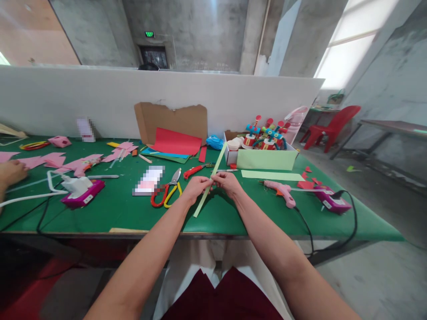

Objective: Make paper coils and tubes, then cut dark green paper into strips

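Observation:
Both my hands pinch a long, narrow light-green paper strip (218,163) near its middle, above the green table (126,209). My left hand (196,186) grips it from the left and my right hand (227,181) from the right, fingers closed. The strip runs diagonally, its upper end toward a white box (267,158) and its lower end near the table's front edge. Scissors with red and yellow handles (167,192) lie just left of my left hand. A red utility knife (194,170) lies behind it.
A pink glue gun (282,192) with a black cord lies right of my hands, beside a magenta power strip (331,200). Another power strip (82,194) sits left. Coloured paper sheets (175,143), cardboard and pink cutouts (80,163) lie behind. Another person's hand (11,172) rests far left.

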`<state>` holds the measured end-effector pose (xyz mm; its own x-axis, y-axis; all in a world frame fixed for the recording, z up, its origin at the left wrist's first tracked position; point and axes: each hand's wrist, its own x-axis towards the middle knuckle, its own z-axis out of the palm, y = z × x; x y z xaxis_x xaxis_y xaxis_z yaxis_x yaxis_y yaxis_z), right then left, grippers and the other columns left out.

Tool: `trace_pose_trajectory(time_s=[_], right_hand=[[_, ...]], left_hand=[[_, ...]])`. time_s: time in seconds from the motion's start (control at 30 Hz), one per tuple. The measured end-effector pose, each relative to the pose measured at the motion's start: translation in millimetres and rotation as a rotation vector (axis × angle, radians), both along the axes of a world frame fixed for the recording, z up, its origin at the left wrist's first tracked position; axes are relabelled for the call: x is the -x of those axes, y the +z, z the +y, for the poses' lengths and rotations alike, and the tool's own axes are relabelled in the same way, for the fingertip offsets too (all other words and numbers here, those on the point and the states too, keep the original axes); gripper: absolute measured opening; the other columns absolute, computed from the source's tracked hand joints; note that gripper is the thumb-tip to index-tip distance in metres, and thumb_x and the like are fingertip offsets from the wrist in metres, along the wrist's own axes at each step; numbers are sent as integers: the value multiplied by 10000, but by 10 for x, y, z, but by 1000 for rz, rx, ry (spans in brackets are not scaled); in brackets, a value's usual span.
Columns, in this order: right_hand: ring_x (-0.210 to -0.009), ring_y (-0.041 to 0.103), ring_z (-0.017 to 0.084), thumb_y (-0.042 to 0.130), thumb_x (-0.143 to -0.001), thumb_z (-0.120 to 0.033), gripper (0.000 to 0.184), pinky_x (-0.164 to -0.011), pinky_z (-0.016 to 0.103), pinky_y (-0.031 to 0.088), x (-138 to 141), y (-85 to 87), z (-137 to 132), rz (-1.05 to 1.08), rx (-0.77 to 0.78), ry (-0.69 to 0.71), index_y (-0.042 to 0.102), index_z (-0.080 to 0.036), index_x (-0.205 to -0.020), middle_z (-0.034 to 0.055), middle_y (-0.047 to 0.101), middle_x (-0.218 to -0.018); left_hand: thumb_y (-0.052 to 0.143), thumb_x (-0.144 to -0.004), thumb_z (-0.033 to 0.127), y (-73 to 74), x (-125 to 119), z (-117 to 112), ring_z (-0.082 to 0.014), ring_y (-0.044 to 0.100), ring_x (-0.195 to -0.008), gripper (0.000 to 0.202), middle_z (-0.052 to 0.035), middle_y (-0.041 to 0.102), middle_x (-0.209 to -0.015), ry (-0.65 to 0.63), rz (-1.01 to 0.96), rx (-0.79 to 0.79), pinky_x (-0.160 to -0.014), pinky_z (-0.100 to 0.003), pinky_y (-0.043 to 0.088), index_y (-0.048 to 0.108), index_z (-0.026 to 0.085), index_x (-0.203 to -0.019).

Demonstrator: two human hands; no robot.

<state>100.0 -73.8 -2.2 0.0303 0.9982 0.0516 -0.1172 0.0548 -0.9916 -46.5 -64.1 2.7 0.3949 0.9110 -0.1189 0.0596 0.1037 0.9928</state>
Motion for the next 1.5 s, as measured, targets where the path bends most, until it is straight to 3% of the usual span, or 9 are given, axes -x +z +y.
trace_pose_trajectory(time_s=[0.53,0.63,0.77,0.97,1.07,1.17,1.3,1.4,1.5], right_hand=[[-443,414,58,845,-527,-395,351,-452,209,297,-17,-21,14,-24,64,-32,602,-145,-563,-41,536,-472],[-461,439,58,842,-533,-405,360,-470,204,323,-38,30,-9,7,53,38,595,-148,-589,-46,548,-504],[-446,438,46,845,-542,-370,349,-463,188,326,-62,126,-93,-54,24,176,575,-155,-591,-75,521,-491],[-566,630,110,839,-590,-249,316,-540,204,469,11,116,-175,-31,183,456,544,-151,-649,45,702,-676],[-698,697,162,780,-699,-222,252,-667,288,558,40,83,-155,144,228,499,569,-159,-822,64,728,-779],[-724,698,174,570,-908,-314,173,-740,370,583,54,60,-116,294,292,552,584,-141,-913,88,722,-814],[-603,653,146,261,-1024,-330,413,-617,308,582,73,49,-78,297,415,540,601,-118,-922,87,692,-732],[-505,573,105,257,-1028,-307,427,-472,207,512,98,62,-77,267,449,512,619,-104,-925,75,672,-701],[-405,420,57,282,-1026,-311,435,-320,125,324,125,93,-92,265,469,518,634,-96,-889,62,644,-668]], left_hand=[[779,-585,496,-1,-29,-38,-98,521,-461,387,-10,613,-532,-9,7,-41,-467,-217,371,612,147,-597],[800,-547,486,43,-8,-33,-87,501,-454,392,-17,611,-545,-9,-33,-35,-447,-210,363,619,141,-592],[783,-553,528,102,52,12,-83,508,-485,431,-15,609,-605,144,-182,-2,-435,-196,363,643,136,-667],[820,-530,484,53,50,52,-56,391,-399,411,41,480,-444,162,-207,-81,-401,-199,294,623,135,-619],[797,-566,481,17,25,63,-63,388,-412,378,45,480,-442,297,-239,-204,-416,-211,306,619,150,-610],[775,-586,491,7,11,68,-68,384,-424,378,51,460,-442,393,-202,-272,-420,-217,305,590,162,-569],[763,-571,529,-8,3,74,-78,395,-453,420,53,447,-464,435,-162,-280,-441,-222,336,547,171,-530],[762,-565,532,-33,13,93,-77,377,-462,429,55,425,-446,443,-99,-312,-445,-222,309,537,172,-505],[745,-594,538,-44,24,105,-74,362,-453,409,49,426,-434,425,-100,-298,-439,-227,281,585,166,-532]])
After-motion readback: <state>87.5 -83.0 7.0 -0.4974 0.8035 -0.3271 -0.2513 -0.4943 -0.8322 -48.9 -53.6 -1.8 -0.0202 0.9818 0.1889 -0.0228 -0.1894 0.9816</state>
